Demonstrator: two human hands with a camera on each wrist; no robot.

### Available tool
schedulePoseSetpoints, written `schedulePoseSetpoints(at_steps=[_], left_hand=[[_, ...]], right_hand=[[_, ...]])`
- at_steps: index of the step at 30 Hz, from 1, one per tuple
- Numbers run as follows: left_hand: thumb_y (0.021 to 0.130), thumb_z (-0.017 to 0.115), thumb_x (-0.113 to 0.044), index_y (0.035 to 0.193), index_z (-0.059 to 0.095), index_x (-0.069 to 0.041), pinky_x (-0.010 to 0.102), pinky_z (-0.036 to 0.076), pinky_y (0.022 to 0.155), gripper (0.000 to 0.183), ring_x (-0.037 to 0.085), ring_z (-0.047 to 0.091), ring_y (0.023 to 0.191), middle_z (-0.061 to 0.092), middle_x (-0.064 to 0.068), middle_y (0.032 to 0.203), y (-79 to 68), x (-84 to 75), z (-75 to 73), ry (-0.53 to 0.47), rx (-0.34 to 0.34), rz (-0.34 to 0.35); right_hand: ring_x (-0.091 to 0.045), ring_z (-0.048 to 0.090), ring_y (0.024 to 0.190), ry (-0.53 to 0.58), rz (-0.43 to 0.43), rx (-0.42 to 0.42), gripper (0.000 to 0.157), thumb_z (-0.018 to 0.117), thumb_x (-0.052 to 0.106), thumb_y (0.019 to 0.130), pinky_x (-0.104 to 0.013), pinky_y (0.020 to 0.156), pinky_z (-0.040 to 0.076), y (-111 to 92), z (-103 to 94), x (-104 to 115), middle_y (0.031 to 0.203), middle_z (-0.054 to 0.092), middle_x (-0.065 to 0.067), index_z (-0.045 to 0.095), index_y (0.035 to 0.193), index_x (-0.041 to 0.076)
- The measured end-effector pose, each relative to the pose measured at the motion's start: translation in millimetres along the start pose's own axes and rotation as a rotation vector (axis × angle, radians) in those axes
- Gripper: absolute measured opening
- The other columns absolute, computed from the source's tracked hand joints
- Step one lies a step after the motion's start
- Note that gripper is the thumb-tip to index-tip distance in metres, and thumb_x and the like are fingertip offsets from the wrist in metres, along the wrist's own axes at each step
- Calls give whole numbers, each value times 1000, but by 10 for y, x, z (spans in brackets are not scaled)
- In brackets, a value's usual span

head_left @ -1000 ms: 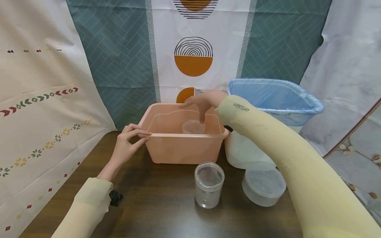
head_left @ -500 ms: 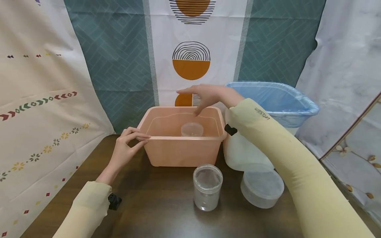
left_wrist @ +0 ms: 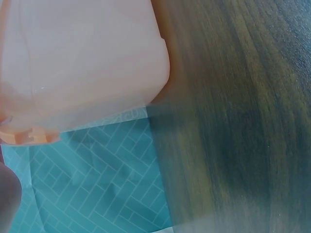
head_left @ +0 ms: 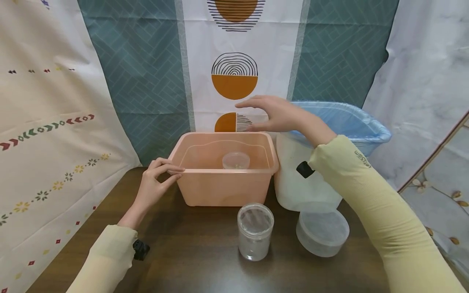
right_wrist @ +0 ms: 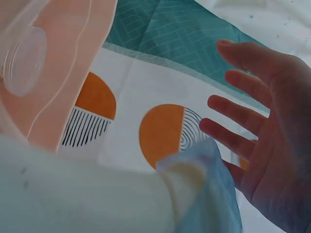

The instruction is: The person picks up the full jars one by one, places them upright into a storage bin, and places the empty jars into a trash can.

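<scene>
My left hand [head_left: 156, 181] grips the left front corner of a peach plastic basin [head_left: 227, 189], fingers over the rim and thumb by its front wall. Inside the basin stands a clear round container [head_left: 236, 163]. My right hand [head_left: 281, 114] hangs in the air above the basin's back right, fingers spread and holding nothing; the right wrist view shows its bare palm [right_wrist: 291, 131]. In the left wrist view the basin's wall [left_wrist: 87, 58] fills the upper left, with only part of a finger [left_wrist: 7, 194] showing.
Right of the basin stands a whitish bin [head_left: 304, 183] lined with a blue bag [head_left: 337, 118], under my right forearm. In front are a clear lidded jar [head_left: 255, 236] and a low, round translucent container [head_left: 322, 232] on the dark wooden table [head_left: 187, 252]. Patterned cloths hang behind.
My right hand has risen out of the basin and drawn back to the right, leaving the clear container inside. The left hand has kept its grip on the rim.
</scene>
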State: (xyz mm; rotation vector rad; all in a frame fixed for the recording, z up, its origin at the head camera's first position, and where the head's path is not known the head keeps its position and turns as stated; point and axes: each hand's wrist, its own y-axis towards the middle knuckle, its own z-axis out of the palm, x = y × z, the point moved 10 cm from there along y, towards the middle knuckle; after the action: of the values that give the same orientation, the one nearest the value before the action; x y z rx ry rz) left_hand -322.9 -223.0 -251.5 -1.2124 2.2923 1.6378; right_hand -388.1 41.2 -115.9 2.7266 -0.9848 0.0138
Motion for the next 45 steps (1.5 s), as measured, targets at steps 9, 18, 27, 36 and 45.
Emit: schedulePoseSetpoints(at_steps=[9, 18, 27, 36, 45], left_hand=[[76, 76, 12, 93, 77, 2, 15, 34, 86, 19, 6, 47, 97, 64, 15, 96, -6, 5, -31, 2, -14, 14], [77, 76, 10, 93, 77, 1, 15, 34, 87, 19, 6, 48, 97, 64, 14, 96, 0, 7, -3, -7, -12, 19], [76, 76, 11, 93, 77, 2, 16, 33, 86, 20, 5, 47, 97, 64, 15, 95, -2, 14, -7, -1, -17, 3], [77, 76, 10, 93, 77, 1, 16, 34, 85, 19, 7, 47, 96, 64, 15, 95, -7, 12, 14, -6, -15, 7], [77, 76, 9, 94, 77, 2, 17, 33, 86, 18, 8, 47, 96, 64, 14, 95, -5, 27, 0, 7, -7, -20]], right_hand=[[-27, 47, 136, -38, -50, -190, 46, 64, 31, 95, -51, 114, 36, -417, -149, 54, 143, 56, -5, 57, 139, 20], [-27, 58, 119, -105, -59, -513, 33, 69, 21, 90, -52, 99, 48, -1011, -298, 10, 126, 66, -6, 68, 123, 18], [-28, 60, 114, -83, -127, -711, 29, 66, 23, 91, -18, 106, 38, -1549, -413, -77, 116, 69, -10, 73, 117, 12], [-33, 58, 96, -48, -207, -955, 54, 56, 50, 94, -13, 101, 37, -1918, -449, -160, 95, 71, -21, 76, 98, 1], [-27, 56, 90, -47, -184, -1044, 59, 61, 55, 89, -12, 99, 38, -2205, -420, -306, 87, 67, -25, 76, 92, -3]])
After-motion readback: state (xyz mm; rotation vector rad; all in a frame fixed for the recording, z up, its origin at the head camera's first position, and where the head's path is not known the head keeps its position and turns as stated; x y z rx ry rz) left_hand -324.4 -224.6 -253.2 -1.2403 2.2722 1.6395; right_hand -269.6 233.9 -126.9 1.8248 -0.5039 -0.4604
